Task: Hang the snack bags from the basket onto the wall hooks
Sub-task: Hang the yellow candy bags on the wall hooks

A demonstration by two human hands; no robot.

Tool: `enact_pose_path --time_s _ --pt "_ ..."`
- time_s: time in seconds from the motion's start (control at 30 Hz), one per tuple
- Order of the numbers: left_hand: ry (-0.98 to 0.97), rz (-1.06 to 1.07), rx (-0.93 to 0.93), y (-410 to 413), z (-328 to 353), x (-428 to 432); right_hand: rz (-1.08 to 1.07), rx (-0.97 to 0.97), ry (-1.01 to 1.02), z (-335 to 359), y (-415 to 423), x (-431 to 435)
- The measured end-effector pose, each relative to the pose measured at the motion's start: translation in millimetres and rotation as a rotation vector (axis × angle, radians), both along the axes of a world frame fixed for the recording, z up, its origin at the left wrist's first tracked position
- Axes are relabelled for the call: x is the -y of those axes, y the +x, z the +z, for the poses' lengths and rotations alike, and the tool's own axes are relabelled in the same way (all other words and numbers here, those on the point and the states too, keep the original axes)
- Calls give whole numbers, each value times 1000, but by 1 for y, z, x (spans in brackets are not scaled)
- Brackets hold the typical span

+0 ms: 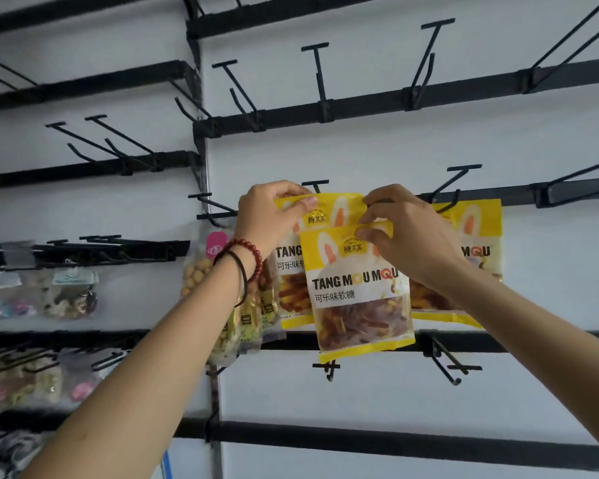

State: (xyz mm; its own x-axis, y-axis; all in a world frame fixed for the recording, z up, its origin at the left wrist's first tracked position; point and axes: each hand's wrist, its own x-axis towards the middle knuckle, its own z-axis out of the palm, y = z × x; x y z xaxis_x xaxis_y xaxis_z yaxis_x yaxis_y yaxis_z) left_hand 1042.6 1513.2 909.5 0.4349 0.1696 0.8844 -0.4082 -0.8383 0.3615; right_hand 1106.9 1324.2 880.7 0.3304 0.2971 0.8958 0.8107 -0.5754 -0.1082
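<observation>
I see two yellow snack bags held up at the wall. The left hand [270,216] pinches the top left corner of the back bag [329,207], with its thumb in front. The right hand [408,233] pinches the top of the front bag [360,295], and its upper fingers also hold the back bag's top right corner.

The hook [314,183] is at 12 o'clock from the back bag's top edge, just above it and between the two hands. The left hand is nearer to it. Both bags stand tall, top at 12 and bottom at 6. The front bag leans a little, with its bottom toward 5.

I think the back bag goes onto the hook next. I cannot tell if it is on yet.
</observation>
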Motion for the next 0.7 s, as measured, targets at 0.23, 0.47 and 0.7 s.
enact_pose_path --time_s 0.23,0.47,0.7 --pt "-70 -53 -73 9 5 -6 4 -13 49 1 9 -10" --pt "-4 28 -86 12 8 -12 -9 -38 54 6 7 -17" --pt "48 95 -57 23 -3 -18 -17 -25 36 0 9 -18"
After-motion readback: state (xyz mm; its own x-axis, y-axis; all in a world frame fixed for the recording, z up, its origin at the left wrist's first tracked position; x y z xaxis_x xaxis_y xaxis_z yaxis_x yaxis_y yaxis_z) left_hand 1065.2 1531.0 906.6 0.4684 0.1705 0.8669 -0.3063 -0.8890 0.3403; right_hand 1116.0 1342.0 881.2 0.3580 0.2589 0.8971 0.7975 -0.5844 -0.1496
